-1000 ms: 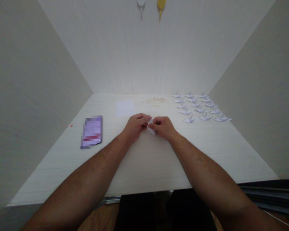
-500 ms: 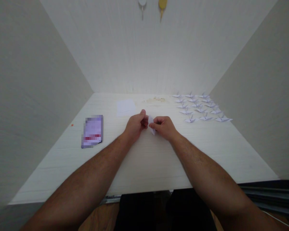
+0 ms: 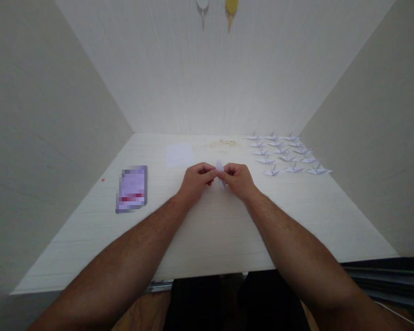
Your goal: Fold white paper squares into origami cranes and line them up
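Observation:
A small folded white paper (image 3: 220,165) is pinched between my two hands above the middle of the table. My left hand (image 3: 199,179) grips its left side with thumb and fingers. From the other side my right hand (image 3: 238,179) holds it, thumb close to the left thumb. The paper stands roughly upright, its lower tip pointing down between the hands; its exact folds are too small to make out. To the right, rows of folded white paper cranes (image 3: 285,158) stand at the back of the table.
Flat white paper (image 3: 179,155) lies at the back, left of centre. A phone-like object with a blurred screen (image 3: 133,188) rests on the left of the white table (image 3: 214,239). Walls enclose the table on three sides; a white hook (image 3: 203,5) and a yellow hook (image 3: 231,7) are on the back wall.
My left hand has moved right and closed on the folded paper, which only my right hand was holding before. The paper has shifted slightly up and to the right.

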A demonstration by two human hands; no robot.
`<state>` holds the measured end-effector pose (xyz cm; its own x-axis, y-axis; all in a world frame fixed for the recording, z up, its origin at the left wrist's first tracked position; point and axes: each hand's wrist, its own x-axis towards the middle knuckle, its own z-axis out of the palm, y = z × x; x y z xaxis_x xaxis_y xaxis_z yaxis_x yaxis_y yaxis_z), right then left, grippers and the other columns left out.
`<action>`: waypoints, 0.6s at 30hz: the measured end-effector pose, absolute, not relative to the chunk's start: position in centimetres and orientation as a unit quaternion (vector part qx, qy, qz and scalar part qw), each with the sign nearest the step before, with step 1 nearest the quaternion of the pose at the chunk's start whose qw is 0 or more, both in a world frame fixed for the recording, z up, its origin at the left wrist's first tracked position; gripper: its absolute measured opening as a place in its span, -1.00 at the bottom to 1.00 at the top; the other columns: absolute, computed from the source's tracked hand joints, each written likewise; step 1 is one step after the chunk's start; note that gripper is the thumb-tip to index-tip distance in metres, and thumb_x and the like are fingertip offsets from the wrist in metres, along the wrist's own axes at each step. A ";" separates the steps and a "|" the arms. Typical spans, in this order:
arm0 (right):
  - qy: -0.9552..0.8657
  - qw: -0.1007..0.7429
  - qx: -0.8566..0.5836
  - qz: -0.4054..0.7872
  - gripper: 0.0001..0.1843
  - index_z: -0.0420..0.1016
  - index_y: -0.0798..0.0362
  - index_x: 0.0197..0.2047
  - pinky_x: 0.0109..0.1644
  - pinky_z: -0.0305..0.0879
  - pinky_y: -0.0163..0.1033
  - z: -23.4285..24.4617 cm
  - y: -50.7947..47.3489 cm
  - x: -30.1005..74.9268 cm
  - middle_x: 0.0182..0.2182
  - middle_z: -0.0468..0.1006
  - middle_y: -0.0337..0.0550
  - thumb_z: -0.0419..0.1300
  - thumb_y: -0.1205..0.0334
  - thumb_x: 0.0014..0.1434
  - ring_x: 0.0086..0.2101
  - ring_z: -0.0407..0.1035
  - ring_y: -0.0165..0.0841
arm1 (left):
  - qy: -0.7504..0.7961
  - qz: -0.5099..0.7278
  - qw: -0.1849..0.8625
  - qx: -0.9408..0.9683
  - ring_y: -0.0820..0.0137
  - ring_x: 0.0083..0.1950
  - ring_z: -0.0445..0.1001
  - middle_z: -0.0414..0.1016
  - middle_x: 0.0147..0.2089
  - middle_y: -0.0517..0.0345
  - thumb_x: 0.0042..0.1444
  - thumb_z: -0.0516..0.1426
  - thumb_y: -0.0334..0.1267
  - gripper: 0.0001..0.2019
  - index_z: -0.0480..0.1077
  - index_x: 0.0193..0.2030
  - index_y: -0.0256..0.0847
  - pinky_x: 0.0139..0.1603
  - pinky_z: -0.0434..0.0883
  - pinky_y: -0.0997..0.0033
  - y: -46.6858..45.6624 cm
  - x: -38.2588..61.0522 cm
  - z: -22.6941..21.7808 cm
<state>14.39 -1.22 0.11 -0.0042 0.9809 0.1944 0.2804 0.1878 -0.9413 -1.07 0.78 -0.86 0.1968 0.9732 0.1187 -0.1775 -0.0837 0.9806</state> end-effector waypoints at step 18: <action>-0.597 0.558 -0.484 0.311 -0.83 0.65 0.00 -0.30 -0.22 0.37 -0.23 -0.4 -1.3 14.2 -0.43 0.61 -0.21 0.24 0.23 0.03 -0.38 0.46 -0.37 | 0.414 0.537 0.517 0.523 0.51 -0.52 0.37 0.47 -0.50 0.21 -0.06 0.33 -0.11 -0.71 0.49 -0.27 -0.26 -0.52 0.33 0.49 0.3 -1.0 0.1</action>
<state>14.20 -1.29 -0.40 0.0930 0.9260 0.3659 0.2316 0.3373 -0.9125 -1.03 0.31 0.15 0.0812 0.9878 0.1332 -0.1228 -0.1228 0.9848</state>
